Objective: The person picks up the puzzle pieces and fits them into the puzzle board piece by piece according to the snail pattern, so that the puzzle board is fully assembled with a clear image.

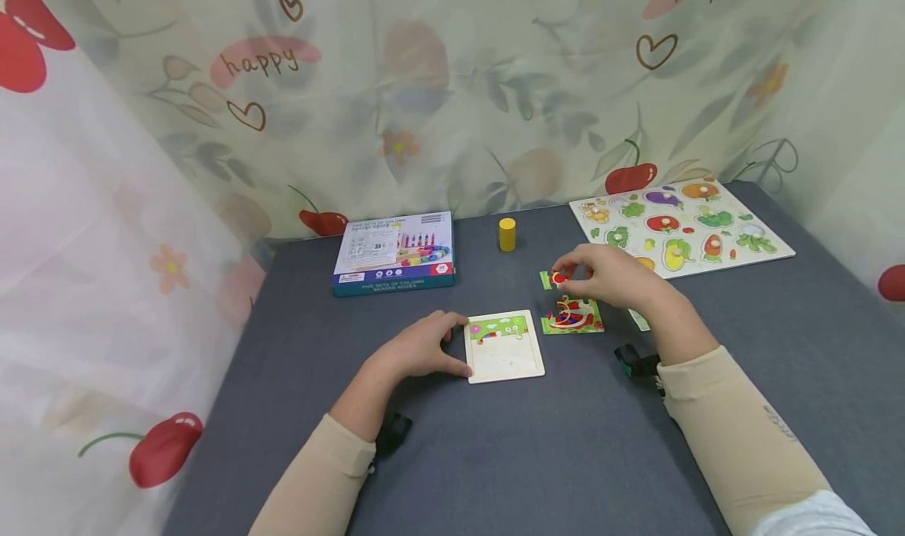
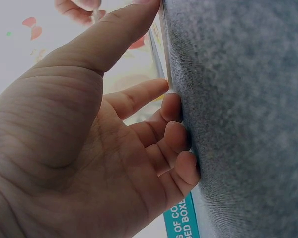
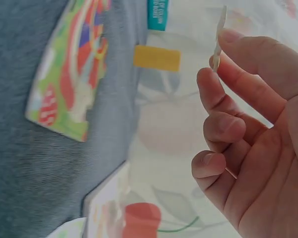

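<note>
My right hand (image 1: 613, 275) pinches a small puzzle piece (image 1: 558, 280) between thumb and fingertips, raised above the table. Seen edge-on in the right wrist view, that puzzle piece is thin and pale. Just below in the head view lie other puzzle pieces (image 1: 576, 320), green with red and blue print. To their left is a square wooden puzzle board (image 1: 507, 363), with a green printed strip fitted along its top and bare wood below. My left hand (image 1: 419, 346) touches the board's left edge with spread thumb and forefinger, its other fingers resting on the cloth (image 2: 223, 99).
Behind the board, a flat teal-and-white box (image 1: 393, 255) lies at the back left. A yellow cylinder (image 1: 507, 235) stands at the back middle. A large vegetable picture board (image 1: 682, 225) lies at the back right, with a pale card (image 1: 639, 320) partly hidden beneath the right forearm.
</note>
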A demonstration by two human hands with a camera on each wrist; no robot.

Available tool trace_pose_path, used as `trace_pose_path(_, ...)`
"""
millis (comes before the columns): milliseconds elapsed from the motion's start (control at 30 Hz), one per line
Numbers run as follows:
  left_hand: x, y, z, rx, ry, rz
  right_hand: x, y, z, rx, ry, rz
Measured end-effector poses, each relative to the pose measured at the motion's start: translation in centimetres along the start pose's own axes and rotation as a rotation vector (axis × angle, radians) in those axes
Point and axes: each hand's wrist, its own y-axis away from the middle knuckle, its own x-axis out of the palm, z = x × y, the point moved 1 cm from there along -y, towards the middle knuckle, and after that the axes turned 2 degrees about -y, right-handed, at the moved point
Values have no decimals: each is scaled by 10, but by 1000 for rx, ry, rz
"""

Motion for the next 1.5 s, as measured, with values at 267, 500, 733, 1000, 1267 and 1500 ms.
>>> trace_pose_path(267, 0, 0, 0, -2, 3, 5, -10, 10, 19, -67, 0, -41)
trace_pose_path(500, -1, 0, -1, -3, 2, 8, -17, 20, 38, -153, 1, -84)
trace_pose_path(733, -1, 0, -1, 3, 3, 9, -19, 30, 56, -255, 9, -137)
trace_pose_path(1000, -1, 0, -1, 12, -12, 8, -18, 40, 77, -363, 6, -176)
trace_pose_path(1267, -1, -2, 1, 10, -17, 13, -6, 42, 93, -442, 4, -186)
trace_pose_path(1500, 0, -2, 2, 9, -8, 16, 11, 39, 102, -500, -29, -162)
